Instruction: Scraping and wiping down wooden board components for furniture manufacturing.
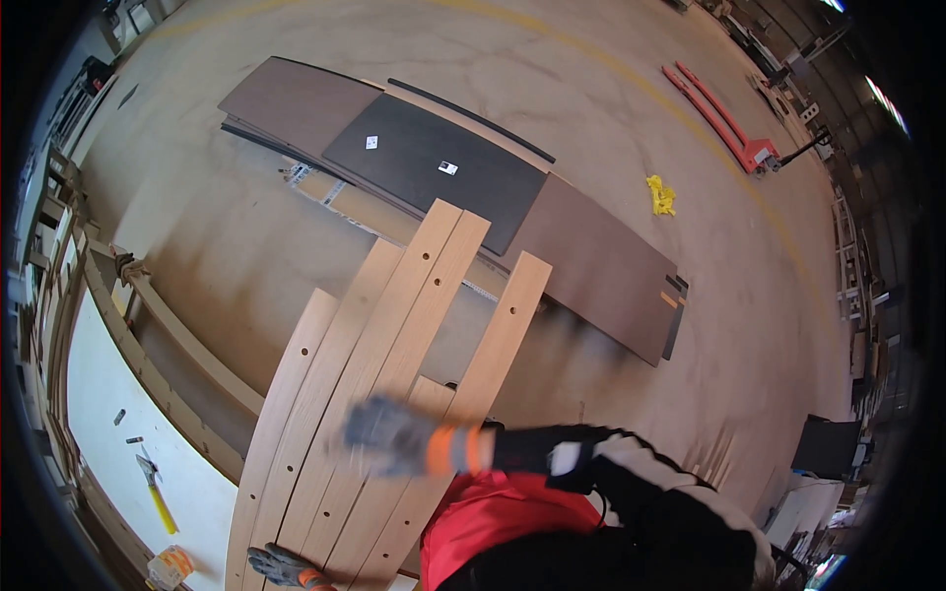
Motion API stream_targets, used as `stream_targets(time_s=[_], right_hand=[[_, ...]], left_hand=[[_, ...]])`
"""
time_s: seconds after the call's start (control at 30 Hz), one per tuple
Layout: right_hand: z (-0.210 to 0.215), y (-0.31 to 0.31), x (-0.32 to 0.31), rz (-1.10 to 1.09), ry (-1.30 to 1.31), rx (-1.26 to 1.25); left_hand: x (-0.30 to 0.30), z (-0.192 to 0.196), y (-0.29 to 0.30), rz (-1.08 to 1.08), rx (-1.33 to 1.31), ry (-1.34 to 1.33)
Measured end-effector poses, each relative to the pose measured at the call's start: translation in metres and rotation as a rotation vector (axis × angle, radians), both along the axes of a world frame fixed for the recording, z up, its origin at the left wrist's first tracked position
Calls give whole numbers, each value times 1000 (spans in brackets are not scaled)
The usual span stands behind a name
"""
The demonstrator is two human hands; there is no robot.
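Several light wooden boards (370,345) with small round holes lie side by side in front of me, their far ends uneven. My left hand (281,564), in a dark grey glove with an orange cuff, rests with its fingers out on the near end of the boards. Over the middle of them is my right hand (389,436), gloved alike and smeared by motion; its fingers and anything in them cannot be made out. Right of the others, one board (506,330) stands apart by a gap, where a shorter wooden piece (431,396) shows.
A white-topped surface (108,433) at the left bears a yellow-handled hammer (156,497) and a clear tub (170,567). Beyond the boards, brown panels (601,261) and a black panel (434,158) lie stacked. Farther right are a yellow crumpled item (661,196) and a red pallet jack (724,123).
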State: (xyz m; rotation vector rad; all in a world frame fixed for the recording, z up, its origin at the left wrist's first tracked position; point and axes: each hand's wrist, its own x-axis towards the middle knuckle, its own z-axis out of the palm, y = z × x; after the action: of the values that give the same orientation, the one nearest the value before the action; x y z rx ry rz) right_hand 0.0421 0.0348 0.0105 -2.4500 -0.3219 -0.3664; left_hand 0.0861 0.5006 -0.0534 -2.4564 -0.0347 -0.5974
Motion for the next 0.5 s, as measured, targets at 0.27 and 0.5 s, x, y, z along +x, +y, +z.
stream_targets(time_s=[0.27,0.5], right_hand=[[26,-67,108,-215,197,-176],[-16,-317,97,-1075,390,-63]], left_hand=[[18,9,10,408,-334,292],[11,7,-1,349,-434,248]])
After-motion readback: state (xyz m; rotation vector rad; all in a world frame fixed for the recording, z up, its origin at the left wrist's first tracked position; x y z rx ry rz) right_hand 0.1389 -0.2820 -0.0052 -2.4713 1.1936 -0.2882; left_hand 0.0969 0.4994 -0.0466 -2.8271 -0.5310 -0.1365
